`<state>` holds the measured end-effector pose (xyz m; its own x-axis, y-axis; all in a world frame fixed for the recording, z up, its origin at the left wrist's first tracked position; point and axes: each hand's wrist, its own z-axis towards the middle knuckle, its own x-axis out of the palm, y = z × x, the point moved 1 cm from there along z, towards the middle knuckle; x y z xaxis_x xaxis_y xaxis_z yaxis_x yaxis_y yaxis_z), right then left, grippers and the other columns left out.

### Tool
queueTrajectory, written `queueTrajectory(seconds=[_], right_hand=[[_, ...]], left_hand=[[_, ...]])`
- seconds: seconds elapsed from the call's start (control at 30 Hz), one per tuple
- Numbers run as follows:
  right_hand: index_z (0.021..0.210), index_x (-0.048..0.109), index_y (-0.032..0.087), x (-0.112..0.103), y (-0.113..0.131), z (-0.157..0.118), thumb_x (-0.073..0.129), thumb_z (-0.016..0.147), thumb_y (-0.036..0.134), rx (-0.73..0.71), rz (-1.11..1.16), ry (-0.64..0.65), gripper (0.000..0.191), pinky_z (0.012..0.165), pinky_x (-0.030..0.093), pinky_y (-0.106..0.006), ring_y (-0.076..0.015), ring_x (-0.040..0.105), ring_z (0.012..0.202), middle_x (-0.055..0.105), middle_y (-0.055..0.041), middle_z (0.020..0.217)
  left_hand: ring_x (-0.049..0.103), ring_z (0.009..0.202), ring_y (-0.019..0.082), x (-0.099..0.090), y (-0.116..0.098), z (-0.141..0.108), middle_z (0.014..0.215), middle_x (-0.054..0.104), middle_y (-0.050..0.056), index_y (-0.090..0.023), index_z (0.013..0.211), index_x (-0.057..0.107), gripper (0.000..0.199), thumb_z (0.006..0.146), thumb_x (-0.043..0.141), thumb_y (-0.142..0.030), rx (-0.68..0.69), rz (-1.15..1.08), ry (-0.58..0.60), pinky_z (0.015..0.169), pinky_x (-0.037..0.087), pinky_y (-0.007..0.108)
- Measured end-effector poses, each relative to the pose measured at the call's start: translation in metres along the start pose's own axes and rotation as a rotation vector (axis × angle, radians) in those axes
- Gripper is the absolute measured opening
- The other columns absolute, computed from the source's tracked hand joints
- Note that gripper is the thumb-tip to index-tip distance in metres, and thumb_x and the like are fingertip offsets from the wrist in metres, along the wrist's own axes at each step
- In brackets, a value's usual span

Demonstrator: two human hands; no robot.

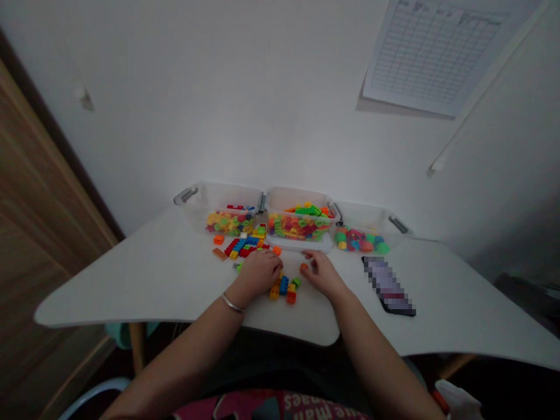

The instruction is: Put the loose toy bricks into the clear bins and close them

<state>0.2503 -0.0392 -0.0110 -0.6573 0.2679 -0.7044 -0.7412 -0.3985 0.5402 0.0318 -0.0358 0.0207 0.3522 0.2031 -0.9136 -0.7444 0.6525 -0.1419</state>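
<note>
My left hand (261, 270) is curled palm down over the bricks, a silver bangle on its wrist. Its fingertips are partly hidden, and what they hold cannot be made out. Right by it lie a blue brick (284, 284), a yellow-orange brick (274, 291), a green brick (296, 282) and a red-orange brick (291, 297). Across from it, my right hand (324, 275) has a small orange brick (303, 266) at its thumb and fingertips, with the index finger stretched out above. Beyond the left hand spreads a loose group of red, blue and yellow bricks (231, 246).
Three clear plastic bins stand along the wall: the left bin (196, 204), the middle bin (301, 195) and the right bin (367, 213), each with colourful pieces inside. A white lid (321, 242) lies before the middle one. A phone (387, 286) rests at right on the white table (153, 280).
</note>
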Motion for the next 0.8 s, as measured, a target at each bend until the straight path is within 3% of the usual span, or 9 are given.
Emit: queueTrajectory(seconds=[0.17, 0.33, 0.57, 0.7, 0.8], right_hand=[[0.114, 0.064, 0.017, -0.002, 0.001, -0.004, 0.069, 0.073, 0.020, -0.052, -0.052, 0.130, 0.042, 0.093, 0.047, -0.043, -0.0244, 0.060, 0.099, 0.069, -0.0086, 0.104], [0.114, 0.064, 0.019, -0.001, 0.001, -0.003, 0.068, 0.072, 0.018, -0.059, -0.055, 0.114, 0.042, 0.092, 0.047, -0.042, -0.0239, 0.061, 0.099, 0.069, -0.0073, 0.105], [0.103, 0.067, 0.019, 0.008, -0.012, -0.004, 0.060, 0.079, 0.017, -0.018, -0.037, 0.081, 0.025, 0.088, 0.049, -0.039, -0.0219, 0.062, 0.094, 0.071, -0.0072, 0.100], [0.105, 0.064, 0.019, 0.008, -0.011, -0.002, 0.056, 0.079, 0.018, -0.018, 0.047, 0.015, 0.028, 0.081, 0.051, -0.036, -0.0207, 0.062, 0.090, 0.069, -0.0077, 0.101], [0.096, 0.064, 0.020, -0.007, 0.000, 0.012, 0.050, 0.080, 0.019, -0.066, 0.092, -0.174, 0.021, 0.078, 0.052, -0.036, -0.0206, 0.062, 0.087, 0.069, -0.0075, 0.096]], left_hand=[[0.064, 0.089, 0.023, -0.001, -0.001, 0.000, 0.089, 0.072, 0.008, -0.017, 0.086, 0.073, 0.018, 0.087, 0.055, -0.019, -0.004, 0.008, 0.001, 0.082, 0.048, 0.036], [0.064, 0.089, 0.023, -0.001, -0.001, 0.000, 0.089, 0.072, 0.008, -0.017, 0.086, 0.073, 0.019, 0.087, 0.054, -0.018, -0.014, 0.002, 0.011, 0.082, 0.048, 0.036], [0.064, 0.087, 0.022, -0.002, -0.002, 0.000, 0.087, 0.072, 0.009, -0.017, 0.085, 0.073, 0.020, 0.087, 0.053, -0.019, -0.016, 0.020, 0.018, 0.081, 0.048, 0.036], [0.065, 0.087, 0.023, -0.002, -0.002, 0.000, 0.088, 0.073, 0.009, -0.017, 0.086, 0.073, 0.021, 0.087, 0.053, -0.020, -0.022, 0.022, 0.025, 0.081, 0.048, 0.037], [0.065, 0.087, 0.023, -0.001, -0.001, 0.001, 0.086, 0.072, 0.009, -0.017, 0.086, 0.073, 0.020, 0.087, 0.053, -0.020, -0.015, 0.027, 0.034, 0.081, 0.048, 0.037]])
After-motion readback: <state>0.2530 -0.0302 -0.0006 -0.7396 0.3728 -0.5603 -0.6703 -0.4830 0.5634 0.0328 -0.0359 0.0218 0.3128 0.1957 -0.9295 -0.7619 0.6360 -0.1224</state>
